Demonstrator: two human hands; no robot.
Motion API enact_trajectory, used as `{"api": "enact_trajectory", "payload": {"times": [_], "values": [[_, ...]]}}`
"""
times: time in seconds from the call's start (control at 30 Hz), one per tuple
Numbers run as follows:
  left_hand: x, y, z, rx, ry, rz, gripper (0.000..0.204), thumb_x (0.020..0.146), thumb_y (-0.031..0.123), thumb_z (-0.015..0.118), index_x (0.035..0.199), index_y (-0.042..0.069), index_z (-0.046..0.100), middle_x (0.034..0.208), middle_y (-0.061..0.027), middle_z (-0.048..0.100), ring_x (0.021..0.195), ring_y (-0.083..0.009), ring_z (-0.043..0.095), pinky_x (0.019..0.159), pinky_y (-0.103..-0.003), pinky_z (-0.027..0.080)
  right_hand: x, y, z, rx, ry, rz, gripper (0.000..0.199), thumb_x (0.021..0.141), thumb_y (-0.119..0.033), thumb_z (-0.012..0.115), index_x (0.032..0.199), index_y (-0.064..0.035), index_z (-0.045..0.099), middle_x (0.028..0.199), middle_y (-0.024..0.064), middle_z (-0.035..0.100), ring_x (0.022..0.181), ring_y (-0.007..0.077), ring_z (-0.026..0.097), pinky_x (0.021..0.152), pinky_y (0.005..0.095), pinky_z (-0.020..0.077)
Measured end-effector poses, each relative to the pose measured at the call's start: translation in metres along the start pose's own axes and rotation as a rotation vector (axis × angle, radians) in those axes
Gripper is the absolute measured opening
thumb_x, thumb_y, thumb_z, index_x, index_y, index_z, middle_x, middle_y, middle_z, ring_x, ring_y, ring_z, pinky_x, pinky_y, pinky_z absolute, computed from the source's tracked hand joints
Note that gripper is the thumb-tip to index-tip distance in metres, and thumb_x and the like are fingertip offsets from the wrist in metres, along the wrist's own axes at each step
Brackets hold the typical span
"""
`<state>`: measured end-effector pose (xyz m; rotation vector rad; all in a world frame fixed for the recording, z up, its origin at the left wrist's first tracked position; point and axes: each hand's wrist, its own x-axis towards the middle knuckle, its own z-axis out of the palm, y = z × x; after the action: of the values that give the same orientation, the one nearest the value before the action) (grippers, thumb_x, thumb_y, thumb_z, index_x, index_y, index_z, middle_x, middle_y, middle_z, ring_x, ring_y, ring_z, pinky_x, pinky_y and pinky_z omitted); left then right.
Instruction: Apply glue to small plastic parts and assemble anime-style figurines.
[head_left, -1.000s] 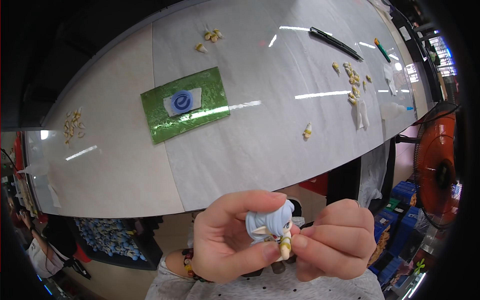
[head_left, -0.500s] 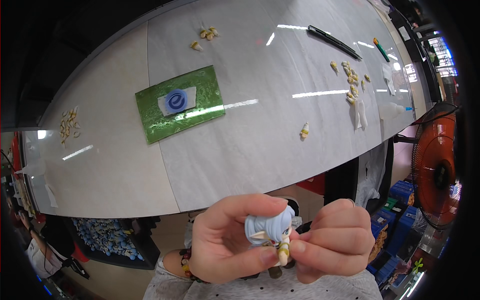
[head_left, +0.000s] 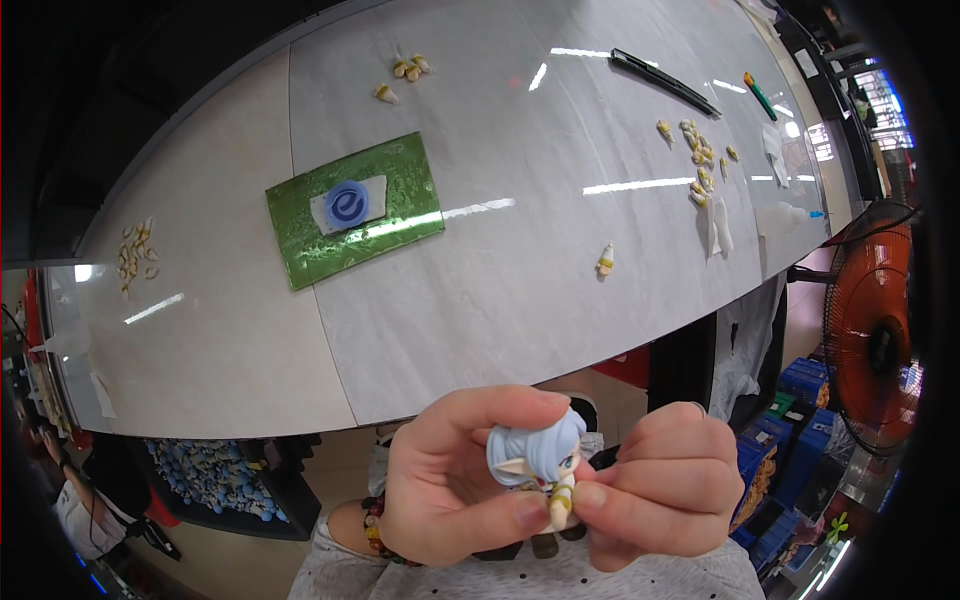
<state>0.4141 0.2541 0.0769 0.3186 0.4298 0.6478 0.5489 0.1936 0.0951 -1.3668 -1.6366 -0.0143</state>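
Above my lap, my left hand (head_left: 435, 490) is closed around a small toy figurine (head_left: 540, 450) with light blue hair and pointed ears. Its fingers lie over the hair and the thumb presses low on the body. The figurine's yellow-banded arm (head_left: 561, 500) shows between my two thumbs, with dark feet below. My right hand (head_left: 665, 485) is curled, thumb and index finger pinched against that arm and the figurine's front. What lies inside the right fingers is hidden. A lone figurine arm (head_left: 606, 260) of the same kind rests on the table.
The grey table (head_left: 480, 300) bears a green mat (head_left: 295, 240) with a round blue piece (head_left: 347, 205), small yellow-and-white parts (head_left: 700, 150), a black pen-like tool (head_left: 665, 82) and a green cutter (head_left: 759, 95). Below stand a bin of blue pieces (head_left: 215, 480) and an orange fan (head_left: 875, 330).
The figurine has tipped slightly in my left hand, and more of its feet shows. My right fingers stay pressed at its arm. The whole view has shifted a little.
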Motion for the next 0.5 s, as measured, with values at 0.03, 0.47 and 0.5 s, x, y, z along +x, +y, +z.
{"api": "enact_trajectory", "payload": {"times": [0.03,0.47,0.5], "values": [[0.001,0.001,0.000,-0.008,0.000,0.007,0.056,0.071,0.005,0.070,0.117,0.007,0.038,0.084,-0.0268,0.056,0.078,-0.0257,0.060,0.069,-0.032,0.053,0.001,0.001,0.002,0.005,0.025,0.007,0.007,0.075,-0.014,0.064,0.076,-0.0069,0.064,0.067,-0.0010,0.051,0.057,0.0109,0.046,0.048,0.0208,0.0376],[0.003,-0.007,-0.008,0.100,-0.106,0.056,0.046,0.080,0.006,0.063,0.121,0.002,0.043,0.096,-0.0116,0.059,0.085,-0.0170,0.059,0.074,-0.028,0.048,0.023,-0.002,-0.014,0.103,0.010,-0.102,0.025,0.062,0.001,0.058,0.086,0.0063,0.063,0.071,0.0092,0.055,0.056,0.0208,0.053,0.049,0.0288,0.0432],[0.003,-0.007,-0.006,0.119,-0.105,0.070,0.045,0.080,0.005,0.063,0.120,0.002,0.043,0.096,-0.0113,0.059,0.084,-0.0166,0.059,0.074,-0.028,0.048,0.024,-0.002,-0.016,0.098,0.019,-0.106,0.025,0.063,0.001,0.059,0.087,0.0057,0.064,0.071,0.0091,0.055,0.056,0.0208,0.053,0.049,0.0287,0.0431]]}}
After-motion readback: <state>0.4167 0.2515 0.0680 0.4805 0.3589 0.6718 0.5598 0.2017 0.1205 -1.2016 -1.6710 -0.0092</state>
